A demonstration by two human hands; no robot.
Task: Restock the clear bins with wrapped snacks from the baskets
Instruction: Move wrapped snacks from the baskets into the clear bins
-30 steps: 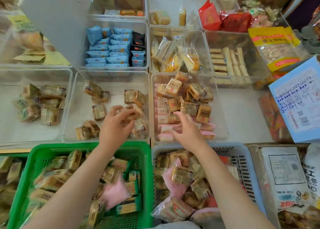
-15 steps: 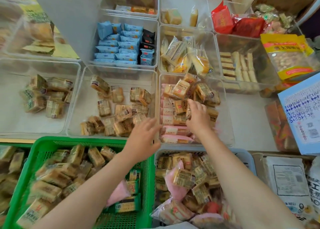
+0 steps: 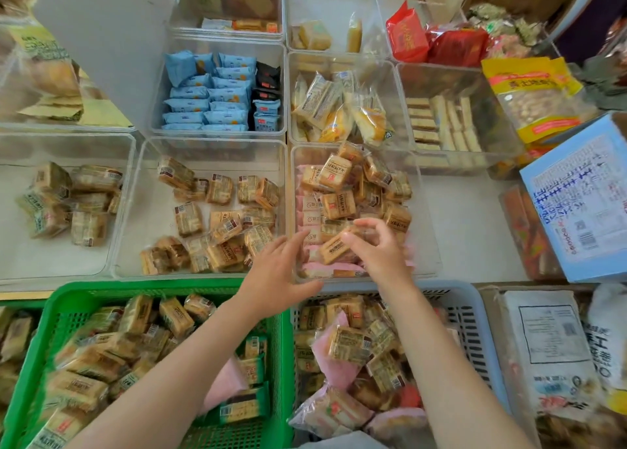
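From the head camera, both forearms reach forward over two baskets toward a row of clear bins. The right hand (image 3: 380,248) sits over the near end of the clear bin (image 3: 420,190) directly ahead, its fingers curled and pinching a tan wrapped snack (image 3: 334,250) that lies tilted on top of the pile. That bin holds tan wrapped cakes (image 3: 339,204) heaped over a layer of pink wrapped snacks (image 3: 310,207). The left hand (image 3: 276,272) hovers at the wall shared by this bin and the middle clear bin (image 3: 142,211) to its left, fingers straight and loosely spread, holding nothing; its fingertips point toward the pinched snack without clearly touching it. The middle bin contains scattered brown wrapped cakes (image 3: 217,231), mostly toward its near and right side. A third clear bin at far left (image 3: 68,146) holds a small cluster of similar cakes (image 3: 68,200).

Nearer the person, a green basket (image 3: 285,346) under the left forearm is filled with brown wrapped cakes (image 3: 142,326) and a pink packet. Beside it, touching, a blue-grey basket (image 3: 475,326) under the right forearm holds tan wrapped snacks (image 3: 349,345) mixed with pink ones.

In the row behind, one bin holds blue wrapped packets (image 3: 210,95), another holds yellow sponge cakes in clear wrap (image 3: 339,109). A blue printed box (image 3: 583,204) stands at right.
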